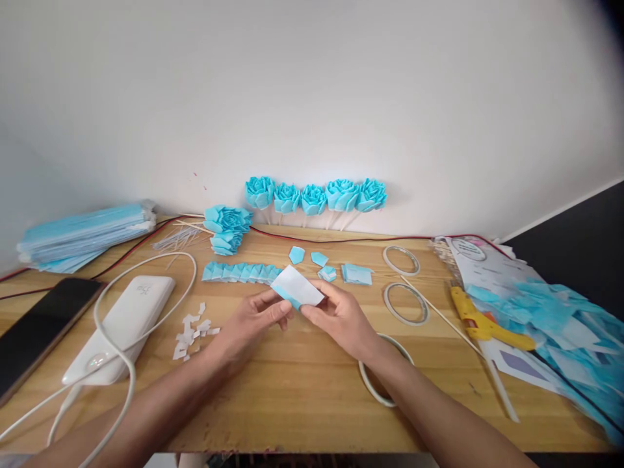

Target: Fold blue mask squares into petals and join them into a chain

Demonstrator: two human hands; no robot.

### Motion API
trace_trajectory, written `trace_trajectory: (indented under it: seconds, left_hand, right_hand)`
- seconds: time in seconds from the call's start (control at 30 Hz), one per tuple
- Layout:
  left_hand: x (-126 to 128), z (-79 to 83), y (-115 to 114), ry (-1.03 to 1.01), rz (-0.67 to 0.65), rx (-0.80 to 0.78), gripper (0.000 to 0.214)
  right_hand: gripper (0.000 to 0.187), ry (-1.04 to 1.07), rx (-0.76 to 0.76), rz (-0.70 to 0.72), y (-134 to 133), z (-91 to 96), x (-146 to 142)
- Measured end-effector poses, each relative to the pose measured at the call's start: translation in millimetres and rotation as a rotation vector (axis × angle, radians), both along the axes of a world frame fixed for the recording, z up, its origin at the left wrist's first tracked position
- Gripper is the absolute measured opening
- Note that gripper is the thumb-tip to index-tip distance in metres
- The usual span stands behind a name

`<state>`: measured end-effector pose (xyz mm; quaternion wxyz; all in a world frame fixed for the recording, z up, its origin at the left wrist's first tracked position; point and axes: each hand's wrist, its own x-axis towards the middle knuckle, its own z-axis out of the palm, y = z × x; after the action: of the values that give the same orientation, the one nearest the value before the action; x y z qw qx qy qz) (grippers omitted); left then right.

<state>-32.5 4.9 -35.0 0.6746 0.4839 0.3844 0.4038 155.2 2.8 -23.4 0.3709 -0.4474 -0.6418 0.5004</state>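
Observation:
Between my two hands is a small rectangular piece of white-and-blue fabric point(297, 286), white side up, with a blue strip along its near edge. My left hand point(260, 315) pinches its left end with thumb and fingers. At the other end, my right hand point(338, 315) grips it, thumb on the near edge. Just behind lie a row of folded blue petals point(238, 272), a few loose petals point(296, 255) and a stack of blue cut pieces point(357, 273). Several blue fabric flowers point(313, 199) on sticks lean against the wall; more flowers point(227, 227) lie to their left.
At left are a phone point(46, 331), a white power bank point(121, 328) with a looped cable, paper scraps point(188, 338) and stacked blue masks point(90, 231). Tape rolls point(407, 320), a yellow glue gun point(487, 323) and a heap of blue scraps point(575, 331) lie at right.

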Motion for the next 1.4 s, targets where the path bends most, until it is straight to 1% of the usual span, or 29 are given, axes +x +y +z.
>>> trace_trajectory:
  seconds: [0.13,0.23,0.33,0.57,0.7,0.8,0.83,0.93,1.03,1.13,1.23,1.33,1.4]
  left_hand:
    - [-1.5,0.5,0.2,0.143,0.058,0.039,0.034]
    - [-3.2,0.2,1.5,0.178,0.082,0.032,0.035]
    - [-3.8,-1.0,2.2,0.203,0.069,0.026,0.036]
    - [-2.9,1.0,3.0,0.282,0.003,0.042,0.040]
    - [-1.3,0.6,1.1,0.316,-0.043,0.123,0.040]
    - [1.3,-2.4,-2.9,0.331,-0.094,0.183,0.038]
    - [2.2,-3.1,-4.2,0.340,-0.114,0.200,0.038]
    - [3.7,-2.6,-6.7,0.359,-0.169,0.263,0.037]
    - [3.7,1.1,-7.1,0.346,-0.201,0.300,0.037]
    - [4.0,4.8,-7.2,0.315,-0.209,0.258,0.034]
    - [5.1,5.7,-7.8,0.284,-0.187,0.199,0.029]
    - [4.8,3.2,-7.0,0.269,-0.149,0.124,0.030]
    - [2.9,1.4,-4.8,0.271,-0.101,0.091,0.032]
  right_hand:
    - [0.030,-0.026,-0.004,0.010,-0.5,-2.3,-1.1]
    - [0.031,-0.005,-0.010,0.016,0.2,-3.7,-0.1]
    - [0.032,0.052,-0.039,0.022,1.9,-1.8,2.6]
    - [0.033,0.112,-0.107,0.071,2.6,3.2,5.1]
    - [0.032,0.109,-0.110,0.075,1.8,2.4,4.5]
    - [0.035,0.063,-0.124,0.093,0.2,3.3,3.9]
    - [0.033,0.041,-0.126,0.098,-0.5,3.8,3.5]
    - [0.018,-0.026,-0.098,0.062,-2.2,4.0,1.8]
    - [0.015,-0.039,-0.069,-0.002,-2.7,2.2,0.2]
    - [0.015,-0.023,-0.067,-0.025,-2.7,0.3,-0.9]
    - [0.016,-0.017,-0.090,-0.016,-3.2,0.9,-1.5]
    - [0.018,0.022,-0.101,0.006,-3.0,4.2,0.3]
    - [0.023,0.044,-0.066,0.002,-1.7,7.1,3.2]
